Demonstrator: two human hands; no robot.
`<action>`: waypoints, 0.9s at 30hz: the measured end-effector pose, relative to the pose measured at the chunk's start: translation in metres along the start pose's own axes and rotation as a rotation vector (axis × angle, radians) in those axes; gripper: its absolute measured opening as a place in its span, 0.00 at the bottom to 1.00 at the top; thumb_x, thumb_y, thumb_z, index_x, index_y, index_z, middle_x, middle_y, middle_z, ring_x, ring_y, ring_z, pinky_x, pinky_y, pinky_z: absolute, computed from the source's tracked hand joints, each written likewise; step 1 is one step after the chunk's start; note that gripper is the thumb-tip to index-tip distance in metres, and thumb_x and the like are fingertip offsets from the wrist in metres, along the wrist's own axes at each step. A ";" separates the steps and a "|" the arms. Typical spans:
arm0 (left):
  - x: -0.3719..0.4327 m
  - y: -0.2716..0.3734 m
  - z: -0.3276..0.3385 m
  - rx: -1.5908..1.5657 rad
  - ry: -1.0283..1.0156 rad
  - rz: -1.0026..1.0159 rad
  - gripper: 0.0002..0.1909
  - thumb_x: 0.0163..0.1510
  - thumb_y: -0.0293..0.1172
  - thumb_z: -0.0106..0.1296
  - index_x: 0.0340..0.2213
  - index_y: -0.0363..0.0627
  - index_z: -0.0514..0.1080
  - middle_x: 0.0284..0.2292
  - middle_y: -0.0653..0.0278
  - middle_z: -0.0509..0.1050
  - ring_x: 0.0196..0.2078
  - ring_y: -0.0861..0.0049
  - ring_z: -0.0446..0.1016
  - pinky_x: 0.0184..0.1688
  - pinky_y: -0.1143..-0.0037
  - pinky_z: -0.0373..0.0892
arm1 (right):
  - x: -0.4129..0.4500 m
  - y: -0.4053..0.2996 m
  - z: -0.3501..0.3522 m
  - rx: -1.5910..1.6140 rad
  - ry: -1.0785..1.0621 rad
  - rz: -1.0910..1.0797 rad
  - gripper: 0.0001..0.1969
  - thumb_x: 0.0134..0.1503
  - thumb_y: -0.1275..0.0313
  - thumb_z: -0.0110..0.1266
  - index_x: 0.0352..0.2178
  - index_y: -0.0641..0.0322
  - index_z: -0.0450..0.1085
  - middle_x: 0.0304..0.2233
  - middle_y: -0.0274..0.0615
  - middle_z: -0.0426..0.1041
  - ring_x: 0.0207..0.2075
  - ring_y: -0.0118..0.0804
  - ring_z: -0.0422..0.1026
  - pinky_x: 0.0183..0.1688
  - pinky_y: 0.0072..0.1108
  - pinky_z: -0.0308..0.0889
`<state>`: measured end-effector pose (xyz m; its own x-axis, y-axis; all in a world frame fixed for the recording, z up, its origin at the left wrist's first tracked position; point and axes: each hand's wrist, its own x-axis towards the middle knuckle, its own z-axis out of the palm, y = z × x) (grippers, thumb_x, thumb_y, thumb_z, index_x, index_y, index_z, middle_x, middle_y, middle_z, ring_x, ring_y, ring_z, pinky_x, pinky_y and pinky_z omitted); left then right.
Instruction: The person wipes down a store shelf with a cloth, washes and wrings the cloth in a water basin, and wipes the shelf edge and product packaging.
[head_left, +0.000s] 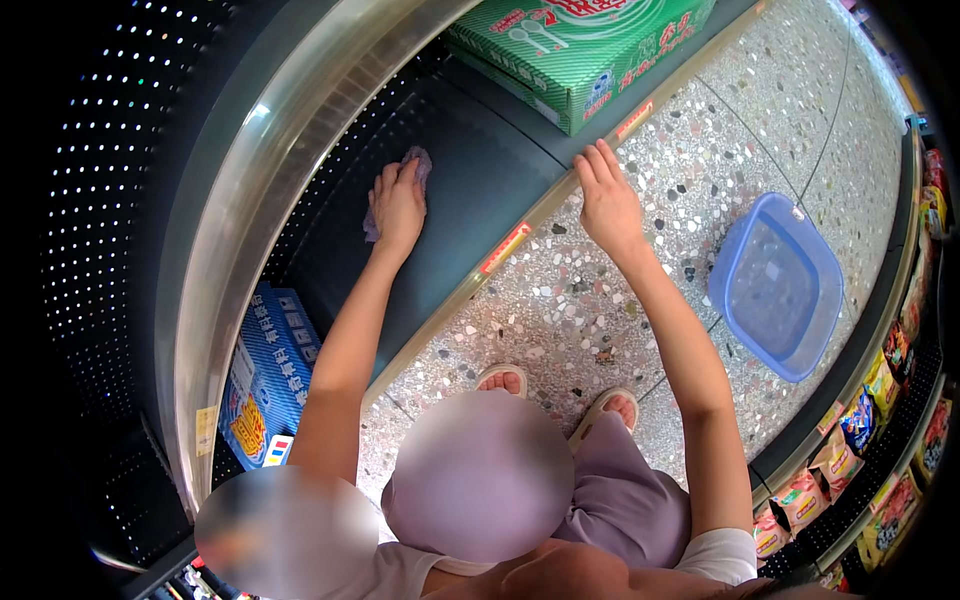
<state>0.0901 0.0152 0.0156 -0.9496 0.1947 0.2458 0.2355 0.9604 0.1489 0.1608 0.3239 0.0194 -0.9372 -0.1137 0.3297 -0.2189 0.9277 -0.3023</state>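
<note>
My left hand (399, 206) presses a crumpled purple-grey cloth (421, 166) against the dark metal bottom shelf (450, 195), towards its perforated back panel. The cloth shows on both sides of the fingers. My right hand (606, 196) rests its fingertips on the shelf's front edge, near a red and yellow price label (634, 120), and holds nothing. A green cardboard box (570, 67) stands on the shelf just beyond both hands. On the speckled terrazzo floor, to the right of my right hand, sits a blue translucent plastic basin (780, 285) that seems to hold water.
A blue printed carton (274, 360) stands at the near left end of the shelf. Above the shelf runs the metal rim of an upper shelf (247, 150). Along the right side is another shelf unit with bagged snacks (836, 457). My sandalled feet are on the floor close by.
</note>
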 end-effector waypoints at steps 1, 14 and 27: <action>-0.003 -0.002 -0.001 -0.010 0.000 0.004 0.17 0.52 0.29 0.48 0.45 0.49 0.70 0.43 0.60 0.67 0.46 0.60 0.66 0.46 0.60 0.62 | 0.000 0.000 0.000 -0.009 -0.001 0.002 0.23 0.44 0.82 0.48 0.45 0.63 0.62 0.52 0.44 0.62 0.60 0.45 0.56 0.46 0.28 0.69; 0.062 -0.010 0.021 0.075 0.100 -0.044 0.16 0.53 0.31 0.47 0.44 0.55 0.72 0.40 0.60 0.70 0.46 0.59 0.67 0.45 0.60 0.63 | 0.002 -0.001 0.000 -0.022 0.013 -0.008 0.23 0.43 0.83 0.49 0.45 0.63 0.63 0.51 0.45 0.63 0.59 0.45 0.56 0.49 0.26 0.67; 0.138 -0.006 0.040 0.299 0.026 0.019 0.14 0.53 0.31 0.45 0.42 0.56 0.71 0.37 0.56 0.71 0.41 0.59 0.71 0.41 0.61 0.67 | 0.003 -0.003 -0.003 0.009 0.012 0.025 0.24 0.42 0.83 0.50 0.45 0.63 0.64 0.51 0.45 0.63 0.59 0.45 0.57 0.49 0.26 0.67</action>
<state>-0.0503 0.0448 0.0099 -0.9391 0.2118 0.2707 0.1781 0.9735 -0.1438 0.1594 0.3214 0.0239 -0.9390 -0.0861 0.3328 -0.1981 0.9268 -0.3189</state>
